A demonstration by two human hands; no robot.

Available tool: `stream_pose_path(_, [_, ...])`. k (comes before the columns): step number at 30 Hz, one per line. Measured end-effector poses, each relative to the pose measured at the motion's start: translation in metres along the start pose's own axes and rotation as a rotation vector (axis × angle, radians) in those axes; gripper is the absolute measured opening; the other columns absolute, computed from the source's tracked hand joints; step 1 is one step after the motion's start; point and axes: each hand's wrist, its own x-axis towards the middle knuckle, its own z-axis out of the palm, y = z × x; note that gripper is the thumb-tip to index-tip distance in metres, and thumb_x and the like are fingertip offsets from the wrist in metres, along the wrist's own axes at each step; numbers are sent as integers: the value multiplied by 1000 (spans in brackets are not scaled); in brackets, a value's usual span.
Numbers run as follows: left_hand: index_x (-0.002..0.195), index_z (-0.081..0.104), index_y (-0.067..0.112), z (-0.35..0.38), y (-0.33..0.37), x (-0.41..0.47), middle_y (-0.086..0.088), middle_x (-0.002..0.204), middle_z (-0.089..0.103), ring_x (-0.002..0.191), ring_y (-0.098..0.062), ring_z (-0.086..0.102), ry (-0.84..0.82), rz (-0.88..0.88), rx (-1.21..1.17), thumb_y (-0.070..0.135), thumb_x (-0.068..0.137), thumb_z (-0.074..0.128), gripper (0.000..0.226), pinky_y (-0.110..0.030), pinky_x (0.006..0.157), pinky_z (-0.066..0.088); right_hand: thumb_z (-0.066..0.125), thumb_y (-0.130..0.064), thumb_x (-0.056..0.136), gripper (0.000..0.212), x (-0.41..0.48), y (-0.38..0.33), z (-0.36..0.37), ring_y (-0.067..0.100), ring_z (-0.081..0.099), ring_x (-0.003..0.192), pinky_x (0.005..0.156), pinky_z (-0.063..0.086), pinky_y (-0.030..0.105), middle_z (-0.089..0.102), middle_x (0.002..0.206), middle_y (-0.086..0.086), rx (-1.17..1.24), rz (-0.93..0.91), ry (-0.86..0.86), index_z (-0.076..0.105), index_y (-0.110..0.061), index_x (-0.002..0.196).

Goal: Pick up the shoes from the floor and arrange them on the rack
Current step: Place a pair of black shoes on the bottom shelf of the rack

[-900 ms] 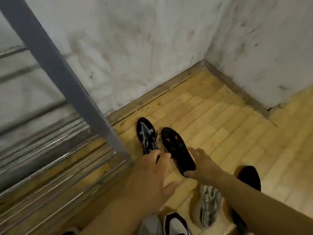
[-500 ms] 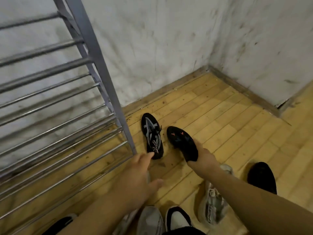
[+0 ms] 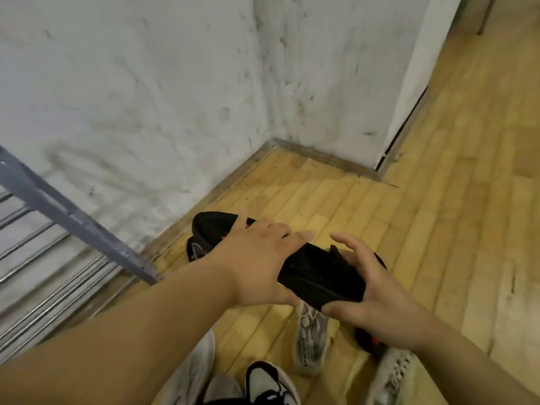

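Holding a black shoe [image 3: 321, 276] clear of the floor, two hands on it. Right hand [image 3: 377, 290] grips the near end: thumb clamped under the sole edge, fingers arched over the top, index tip lifted off the fabric. Left hand [image 3: 257, 258] lies across the middle, fingers stretched fairly straight and resting on the upper. Its thumb is hidden, so a hook beneath cannot be told.

The shoe's long axis runs from the right thumb out past the left fingertips, up and leftward. A dark toe with an orange fleck shows beyond those fingertips, probably the same shoe, though the join is covered.

Rack [image 3: 73, 220] stands to the left of the left fingers, well apart, far nearer that hand than the right. Judgement: left hand is better placed to carry it over, toe leading.

On the floor below the right palm: grey sneaker [image 3: 309, 337], second black shoe [image 3: 369, 340]. Patterned shoe [image 3: 195, 250] lies under the left fingertips.
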Motion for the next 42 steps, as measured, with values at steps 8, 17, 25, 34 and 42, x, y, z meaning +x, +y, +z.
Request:
stream_pose_path(8, [159,1,51,50,10,12,5,125,38,111,-20,46,-242,-52,-120,88,80,49,100,-40,98,45,87,-54,71,97,-8,91,-25,10,50,135,106,48,36,46,149,-18,219,225,114,33,-49,150])
stream_pose_path(17, [159,-3,51,84,-15,14,3,124,41,110,-19,49,-248,-167,0,95,75,41,104,-35,90,46,78,-65,73,129,20,257,20,41,32,147,104,50,49,-15,168,7,-539,800,256,-19,-46,157])
stream_pose_path(25, [158,-2,50,81,-16,9,5,119,40,106,-16,43,-124,-54,131,93,77,37,100,-37,99,39,83,-37,66,130,3,202,18,31,41,139,98,55,50,23,159,-4,-417,430,551,-8,-48,157])
stream_pose_path(34, [157,-1,54,73,1,0,0,130,41,124,-23,43,-58,38,213,86,80,47,96,-45,114,31,87,-46,72,128,-33,148,10,22,26,150,108,47,41,8,167,-8,-464,209,522,-6,-43,160])
stream_pose_path(42, [159,10,51,78,-8,-27,2,123,45,116,-20,49,-39,60,174,91,73,41,100,-40,107,35,84,-56,71,127,-16,85,17,13,22,154,117,39,41,7,171,-14,-274,178,63,-7,-47,159])
